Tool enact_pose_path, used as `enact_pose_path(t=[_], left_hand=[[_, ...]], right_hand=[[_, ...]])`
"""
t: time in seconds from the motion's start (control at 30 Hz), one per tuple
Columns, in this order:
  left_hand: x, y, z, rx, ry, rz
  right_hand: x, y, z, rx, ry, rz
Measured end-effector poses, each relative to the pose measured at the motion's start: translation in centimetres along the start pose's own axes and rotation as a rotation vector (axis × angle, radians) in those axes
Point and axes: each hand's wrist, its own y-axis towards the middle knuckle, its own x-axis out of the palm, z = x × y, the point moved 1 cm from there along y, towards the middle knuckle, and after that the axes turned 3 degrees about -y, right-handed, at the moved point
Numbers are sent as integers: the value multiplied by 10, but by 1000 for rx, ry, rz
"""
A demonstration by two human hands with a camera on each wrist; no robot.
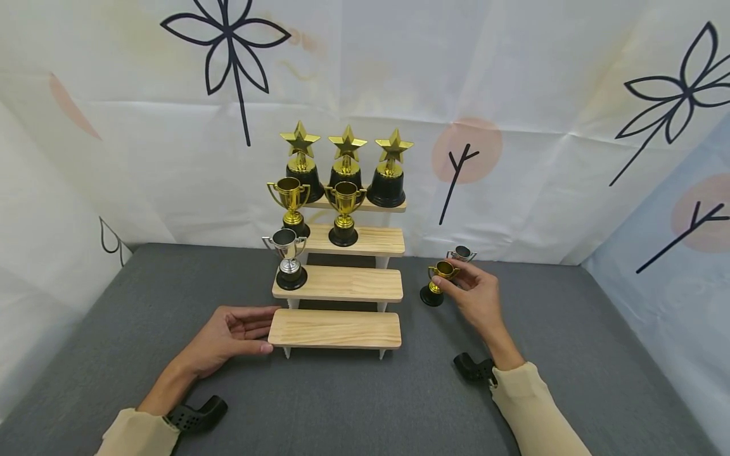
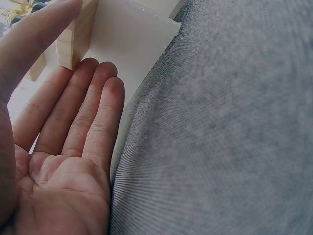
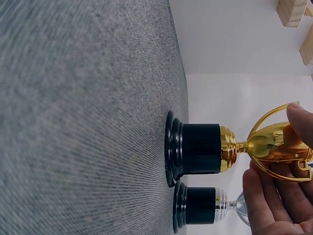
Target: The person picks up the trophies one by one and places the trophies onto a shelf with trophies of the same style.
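Observation:
My right hand (image 1: pixel 476 297) pinches a small gold trophy cup (image 3: pixel 279 142) by its bowl, thumb on one side and fingers on the other. Its black base (image 3: pixel 200 148) points down, close over the grey cloth. Just behind it stands a silver trophy cup (image 1: pixel 463 253), partly hidden by the hand. At the left end of the lowest step of a wooden tiered stand (image 1: pixel 336 329), my left hand (image 1: pixel 228 335) rests with fingers extended. In the left wrist view its fingertips (image 2: pixel 108 90) lie beside the white side support (image 2: pixel 127 44), palm bare.
Three gold star trophies (image 1: pixel 346 155) line the top step. Below them, two gold cups (image 1: pixel 345 212) share the second step, left and middle. A silver cup (image 1: pixel 289 256) stands at the left of the third step. A white patterned curtain (image 1: pixel 542 126) hangs behind the grey table (image 1: pixel 342 405).

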Motion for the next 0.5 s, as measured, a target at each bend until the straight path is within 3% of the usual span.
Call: enact_pose_path(t=[0.5], left_hand=[[1, 0, 1, -15, 16, 10]], right_hand=[[1, -1, 0, -8, 3, 32]])
